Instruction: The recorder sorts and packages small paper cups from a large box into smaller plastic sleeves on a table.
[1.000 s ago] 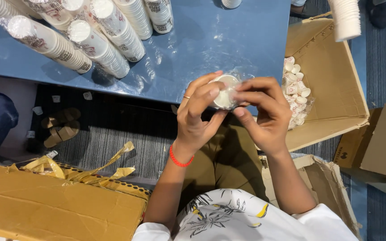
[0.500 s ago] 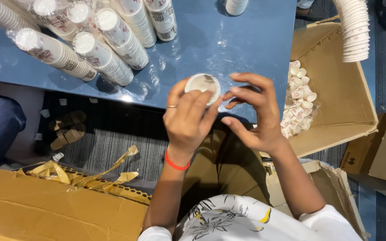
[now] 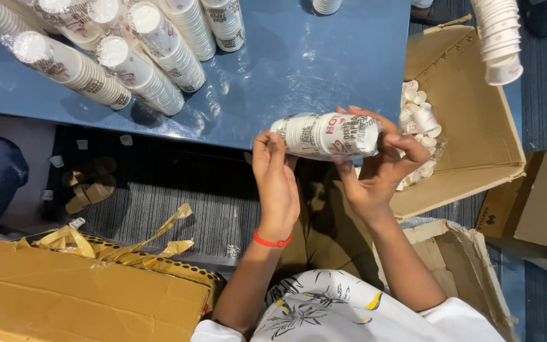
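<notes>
Since half a second ago, the stack of paper cups (image 3: pixel 325 135) has been turned from end-on, with its round end facing the camera, to lying sideways, so that its printed side is now seen. It is held level just over the near edge of the blue table (image 3: pixel 299 63), wrapped in a clear plastic sleeve. The left hand (image 3: pixel 276 180) is pressed against the stack's end at nine o'clock, fingers extended and laid flat rather than curled round it. The right hand (image 3: pixel 381 161) is closed around the end at three o'clock, with the fingers wrapped over the top and the thumb underneath. A red band (image 3: pixel 272 241) is worn on the left wrist.

At eleven o'clock from the hands, several longer sleeves of cups (image 3: pixel 128 57) are laid slantwise on the table, touching one another. At three o'clock, an open cardboard box (image 3: pixel 476 126) is seen with small loose cups (image 3: pixel 420 117) heaped in its near corner. Another tall stack of cups (image 3: pixel 498 38) is seen at one o'clock, over the box. At seven o'clock a flattened brown carton (image 3: pixel 64 297) with torn yellow tape (image 3: pixel 121 244) is placed on the floor. A pair of sandals (image 3: pixel 87 187) is left on the striped mat under the table.
</notes>
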